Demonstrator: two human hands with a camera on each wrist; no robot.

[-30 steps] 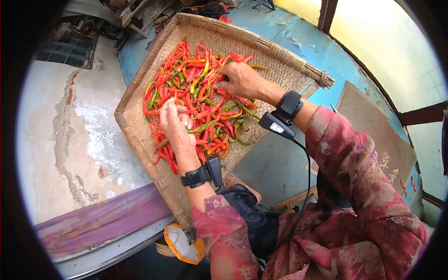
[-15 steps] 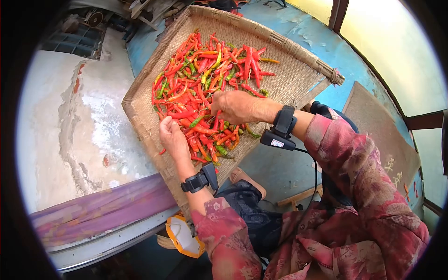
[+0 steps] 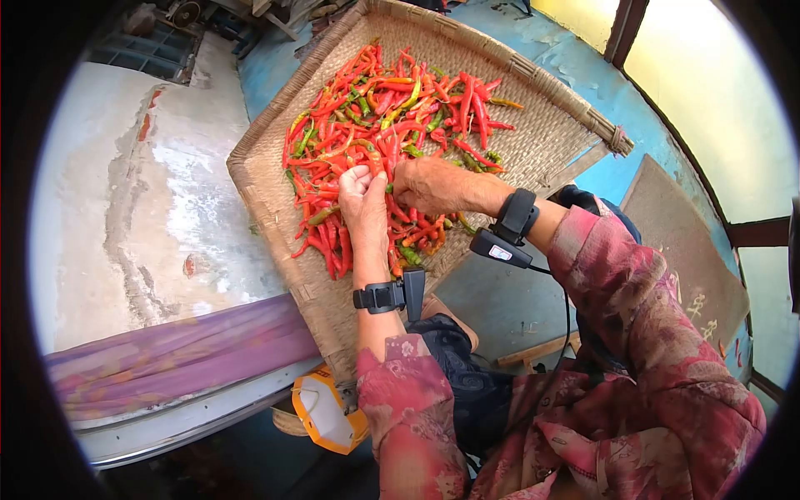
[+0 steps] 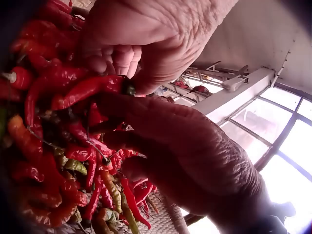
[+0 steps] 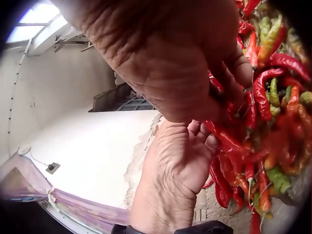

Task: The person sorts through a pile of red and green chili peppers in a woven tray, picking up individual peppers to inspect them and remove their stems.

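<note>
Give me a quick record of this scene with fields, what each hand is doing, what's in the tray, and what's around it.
left hand: on the chili pile, fingers curled, touching the right hand
right hand: grip on a red chili at its stem end, left wrist view
tray: woven, shallow, holds the chilies
chili pile: mostly red, some orange and green
left of tray: pale worn surface
near edge: purple cloth
</note>
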